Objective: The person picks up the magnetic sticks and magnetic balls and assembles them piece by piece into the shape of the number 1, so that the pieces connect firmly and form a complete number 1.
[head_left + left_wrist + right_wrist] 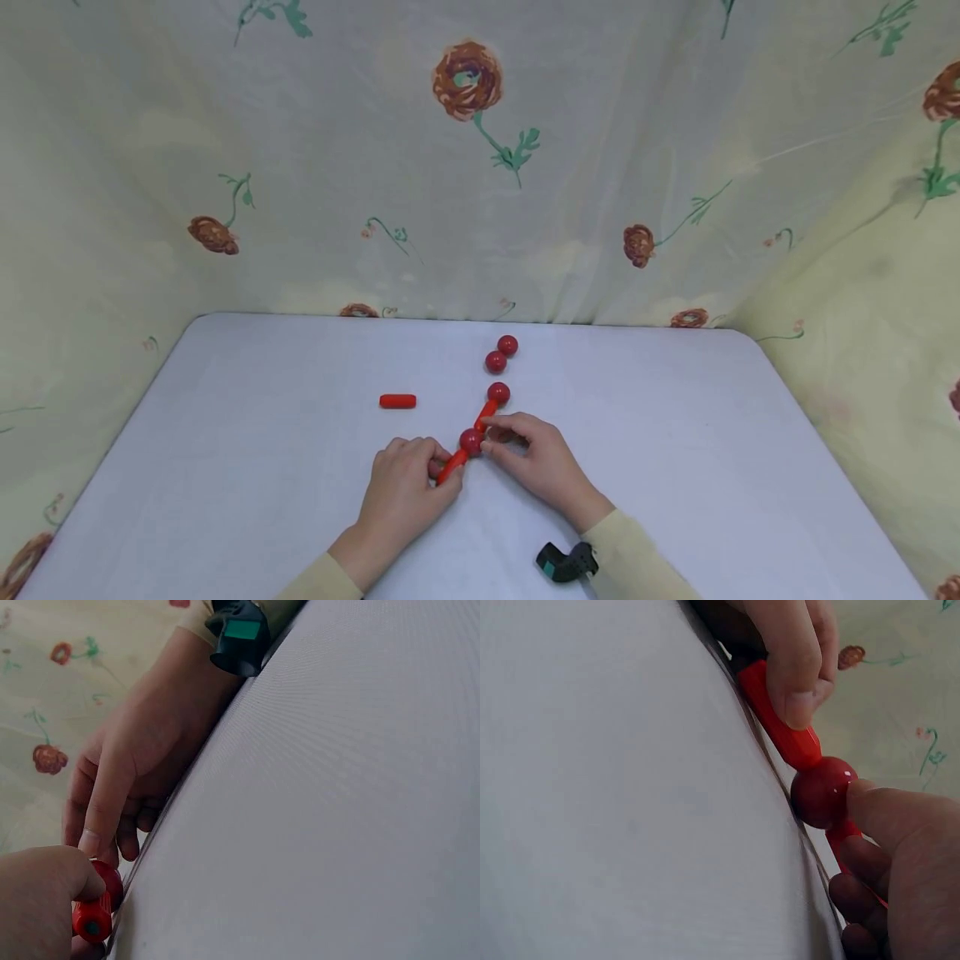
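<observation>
My left hand [405,487] pinches a faceted red rod [776,716] between thumb and fingers, low over the white table. The rod's upper end meets a glossy dark red ball [822,793], which the thumb and fingers of my right hand [543,462] grip. Beyond this ball a second red rod [486,412] runs up to another red ball [498,393], so the pieces form one line. In the left wrist view the near end of the left-hand rod [93,927] shows a small dark centre.
Two loose red balls [496,362] sit close together behind the line of pieces. A single red rod [397,402] lies to the left on the white table [225,433]. The black wrist camera [567,562] shows beside the right sleeve. Flowered cloth [322,150] hangs around the table.
</observation>
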`<action>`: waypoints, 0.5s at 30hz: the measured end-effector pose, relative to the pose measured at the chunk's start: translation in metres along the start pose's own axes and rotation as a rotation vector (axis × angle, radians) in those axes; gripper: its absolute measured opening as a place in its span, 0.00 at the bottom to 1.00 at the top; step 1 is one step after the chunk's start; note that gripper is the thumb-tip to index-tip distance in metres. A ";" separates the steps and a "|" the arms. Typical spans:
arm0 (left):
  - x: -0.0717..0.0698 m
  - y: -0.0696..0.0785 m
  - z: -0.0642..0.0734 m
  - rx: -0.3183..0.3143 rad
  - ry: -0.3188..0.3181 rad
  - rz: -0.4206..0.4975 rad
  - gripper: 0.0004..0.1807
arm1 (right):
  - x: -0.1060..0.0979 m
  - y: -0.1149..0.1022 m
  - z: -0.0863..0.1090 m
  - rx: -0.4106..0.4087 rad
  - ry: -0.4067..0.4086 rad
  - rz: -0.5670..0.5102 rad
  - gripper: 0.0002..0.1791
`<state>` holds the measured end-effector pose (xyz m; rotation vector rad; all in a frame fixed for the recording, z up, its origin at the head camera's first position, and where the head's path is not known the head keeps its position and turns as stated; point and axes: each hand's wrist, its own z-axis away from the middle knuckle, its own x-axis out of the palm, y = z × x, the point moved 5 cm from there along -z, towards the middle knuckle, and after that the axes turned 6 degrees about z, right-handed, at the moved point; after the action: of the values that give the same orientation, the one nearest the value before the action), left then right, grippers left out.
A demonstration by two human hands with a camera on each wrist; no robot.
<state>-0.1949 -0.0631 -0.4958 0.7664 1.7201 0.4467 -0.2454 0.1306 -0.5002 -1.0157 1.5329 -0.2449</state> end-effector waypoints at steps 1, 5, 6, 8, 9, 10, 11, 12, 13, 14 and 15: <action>0.000 0.000 0.000 0.005 0.004 0.000 0.09 | 0.001 -0.002 0.001 -0.010 -0.006 0.014 0.19; -0.001 0.000 0.000 0.018 0.015 0.000 0.09 | 0.003 -0.005 0.001 -0.050 -0.021 0.052 0.22; -0.001 0.000 0.000 0.019 0.014 -0.001 0.09 | 0.004 -0.006 0.001 -0.058 -0.022 0.063 0.22; -0.001 0.000 0.000 0.015 0.011 -0.002 0.09 | 0.005 -0.007 0.001 -0.074 -0.025 0.081 0.22; -0.001 0.000 0.000 0.013 0.008 -0.003 0.09 | 0.005 -0.007 0.001 -0.077 -0.027 0.092 0.22; -0.001 0.000 0.001 0.011 0.006 -0.004 0.09 | 0.006 -0.007 0.000 -0.080 -0.028 0.101 0.22; -0.001 0.000 0.001 0.010 0.004 -0.005 0.09 | 0.006 -0.007 0.000 -0.077 -0.030 0.108 0.22; 0.000 0.000 0.001 0.009 0.003 -0.004 0.09 | 0.007 -0.006 0.000 -0.072 -0.031 0.114 0.22; -0.001 0.000 0.001 0.012 0.004 -0.003 0.09 | 0.007 -0.006 0.000 -0.066 -0.031 0.118 0.22; 0.000 0.000 0.001 0.015 0.005 -0.001 0.09 | 0.008 -0.005 0.001 -0.057 -0.030 0.124 0.21; 0.000 0.000 0.001 0.020 0.007 0.001 0.09 | 0.008 -0.005 0.001 -0.046 -0.027 0.128 0.21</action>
<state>-0.1941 -0.0637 -0.4961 0.7810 1.7329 0.4343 -0.2413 0.1223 -0.5027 -0.9494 1.5778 -0.1061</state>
